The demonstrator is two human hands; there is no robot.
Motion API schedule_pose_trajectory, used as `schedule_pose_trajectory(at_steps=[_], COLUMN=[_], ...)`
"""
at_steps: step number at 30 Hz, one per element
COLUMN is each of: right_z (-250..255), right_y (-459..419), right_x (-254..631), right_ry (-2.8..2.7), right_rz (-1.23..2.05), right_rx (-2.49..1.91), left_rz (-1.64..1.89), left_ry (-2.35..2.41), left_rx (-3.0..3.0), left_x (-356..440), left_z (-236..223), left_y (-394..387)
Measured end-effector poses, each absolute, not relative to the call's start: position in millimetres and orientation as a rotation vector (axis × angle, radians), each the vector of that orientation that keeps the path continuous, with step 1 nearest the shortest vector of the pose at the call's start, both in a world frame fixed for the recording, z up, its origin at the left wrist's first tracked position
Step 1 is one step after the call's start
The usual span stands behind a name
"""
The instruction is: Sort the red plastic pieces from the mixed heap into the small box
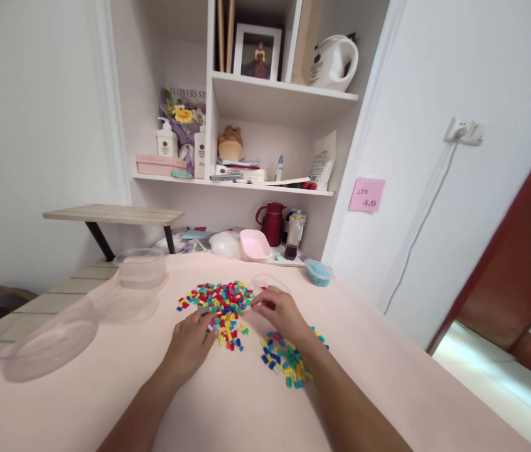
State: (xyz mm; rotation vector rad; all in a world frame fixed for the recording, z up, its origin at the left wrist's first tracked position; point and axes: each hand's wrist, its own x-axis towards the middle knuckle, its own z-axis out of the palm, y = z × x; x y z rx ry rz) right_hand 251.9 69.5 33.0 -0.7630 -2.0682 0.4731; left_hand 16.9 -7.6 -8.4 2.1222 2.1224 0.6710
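Note:
A heap of small coloured plastic pieces (225, 296), red, yellow, green and blue, lies on the pink tabletop (228, 402). My left hand (191, 344) rests at its near left edge, fingers stretched out and touching the pieces. At the heap's right side is my right hand (280, 312), its fingers curled together; anything in them is too small to make out. Just behind that hand stands a clear plastic container (275, 281), partly hidden, with a bit of red in it. A second group of pieces (289, 359), mostly blue, green and yellow, spreads under my right wrist.
Clear plastic tubs (49, 348) and lids stand along the left edge. At the back are a pink tray (255, 245), a red jug (272, 223), a bottle of dark liquid (292, 237) and a tub of light-blue bits (318, 273). Shelves rise behind.

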Motion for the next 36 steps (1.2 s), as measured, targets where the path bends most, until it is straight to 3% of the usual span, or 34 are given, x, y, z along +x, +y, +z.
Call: schedule_pose_trajectory(at_steps=[7, 12, 20, 30, 36], right_z=[24.8, 30.8, 35.6, 17.8, 18.2], right_y=[107.4, 93.6, 51.7, 40.0, 40.6], right_x=[291.1, 288.8, 241.5, 220.8, 219.3], right_ry=[-1.650, -1.607, -2.272, -2.560, -2.595], right_rz=[0.296, 0.394, 0.445, 0.148, 0.148], right_rx=[-1.113, -1.026, -0.697, -1.026, -1.109], left_rz=[0.639, 0.649, 0.665, 0.672, 0.673], left_ry=[2.136, 2.142, 2.134, 2.122, 2.114], left_rx=[2.105, 2.098, 2.128, 2.113, 2.106], left_x=[17.0, 17.3, 18.4, 19.4, 21.3], left_z=[-7.5, -6.7, -6.9, -8.8, -4.5], left_y=[-7.7, -8.4, -8.8, -9.4, -12.2])
